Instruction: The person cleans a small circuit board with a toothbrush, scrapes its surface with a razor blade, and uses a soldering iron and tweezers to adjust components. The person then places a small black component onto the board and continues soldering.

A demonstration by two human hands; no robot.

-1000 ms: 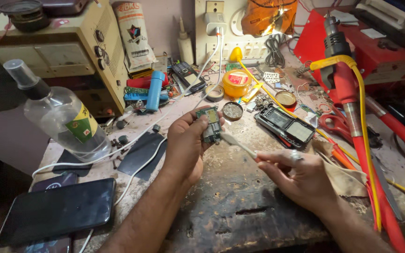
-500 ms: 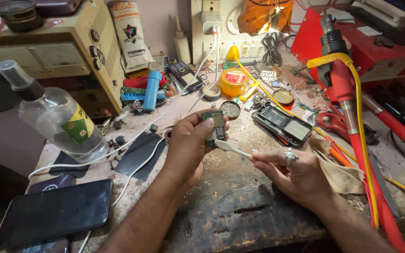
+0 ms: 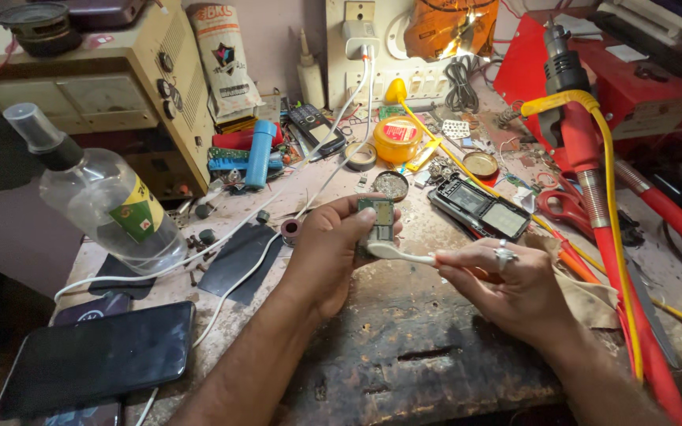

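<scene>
Clutter is spread over the worn, stained table (image 3: 404,371), which carries everything seen here. At the far left a beige cabinet (image 3: 96,95) with round knobs is stood, and on the right a red tool with a yellow cable (image 3: 593,158) is laid along the table's edge. A dark smartphone (image 3: 96,359) is laid flat near the lower left corner, and a clear spray bottle (image 3: 104,201) is tipped on its side just behind it, with a white cable (image 3: 222,292) run past both. The left hand (image 3: 333,256) is closed around a small green circuit board (image 3: 378,219), which is held upright above the middle of the table with the thumb pressed at its edge. The right hand (image 3: 507,288), ringed on one finger, is pinched shut on the handle of a white brush (image 3: 400,254), whose head is laid against the lower part of the board. Just behind the hands an opened black phone body (image 3: 479,207) is laid flat, and further back a round yellow tin (image 3: 398,138) and a blue cylinder (image 3: 260,152) are set among loose parts.
</scene>
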